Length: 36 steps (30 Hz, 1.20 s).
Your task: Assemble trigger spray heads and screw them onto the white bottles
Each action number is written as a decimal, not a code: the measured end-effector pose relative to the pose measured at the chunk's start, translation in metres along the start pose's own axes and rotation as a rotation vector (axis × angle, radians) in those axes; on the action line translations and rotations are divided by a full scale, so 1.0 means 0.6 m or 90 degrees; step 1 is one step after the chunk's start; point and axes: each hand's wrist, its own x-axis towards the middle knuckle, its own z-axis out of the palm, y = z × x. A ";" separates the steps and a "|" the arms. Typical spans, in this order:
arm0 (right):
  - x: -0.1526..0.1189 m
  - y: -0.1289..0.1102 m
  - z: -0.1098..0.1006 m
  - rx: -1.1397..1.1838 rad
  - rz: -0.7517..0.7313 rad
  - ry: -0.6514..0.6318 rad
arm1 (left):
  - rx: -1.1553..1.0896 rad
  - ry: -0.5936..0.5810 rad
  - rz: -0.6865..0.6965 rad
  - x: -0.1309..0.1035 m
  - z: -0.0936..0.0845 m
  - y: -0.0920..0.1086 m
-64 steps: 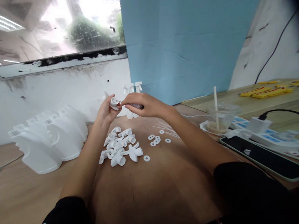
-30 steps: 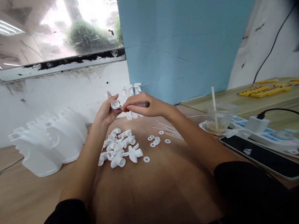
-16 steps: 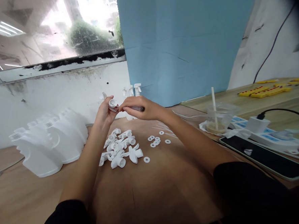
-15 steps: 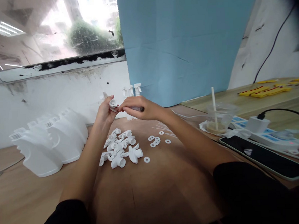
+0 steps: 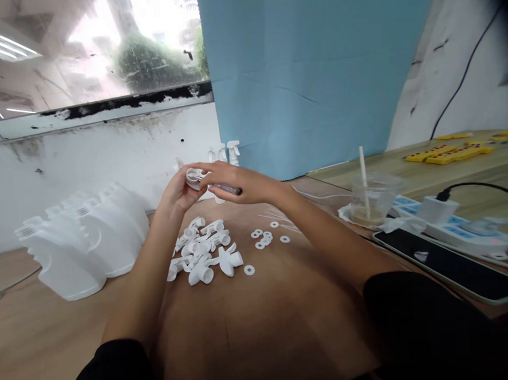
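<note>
While both hands are raised above the wooden table (image 5: 266,327), the left hand (image 5: 177,192) has its fingers curled around a white spray cap (image 5: 194,176), most of which is hidden by the fingers of both hands. The right hand (image 5: 236,182) grips a thin dark-tipped tool (image 5: 227,189) under its palm, fingertips reaching onto the cap; what the tool is cannot be made out. Below lie a pile of white caps (image 5: 204,253) and loose white washers (image 5: 265,238), with white bottles (image 5: 85,240) to the left.
</note>
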 end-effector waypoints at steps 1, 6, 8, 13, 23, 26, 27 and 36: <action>-0.002 0.002 -0.002 0.018 0.011 -0.015 | 0.029 0.001 0.017 -0.001 -0.003 -0.002; -0.007 0.003 -0.022 0.122 0.086 -0.065 | 0.262 -0.023 0.113 0.001 -0.019 -0.006; -0.009 0.002 -0.034 0.155 0.134 -0.108 | 0.355 -0.053 0.137 0.005 -0.029 -0.005; -0.026 0.012 -0.057 0.234 0.257 -0.315 | 0.653 -0.042 0.046 0.021 -0.066 -0.004; -0.056 0.058 -0.047 0.242 0.396 -0.479 | 0.938 -0.273 -0.229 0.030 -0.100 -0.025; -0.048 0.049 -0.053 0.252 0.517 -0.531 | 1.033 -0.328 -0.239 0.038 -0.098 -0.025; -0.046 0.046 -0.055 0.254 0.555 -0.548 | 1.069 -0.337 -0.236 0.040 -0.098 -0.025; -0.054 0.050 -0.075 0.248 0.608 -0.541 | 1.296 -0.307 -0.045 0.059 -0.063 -0.057</action>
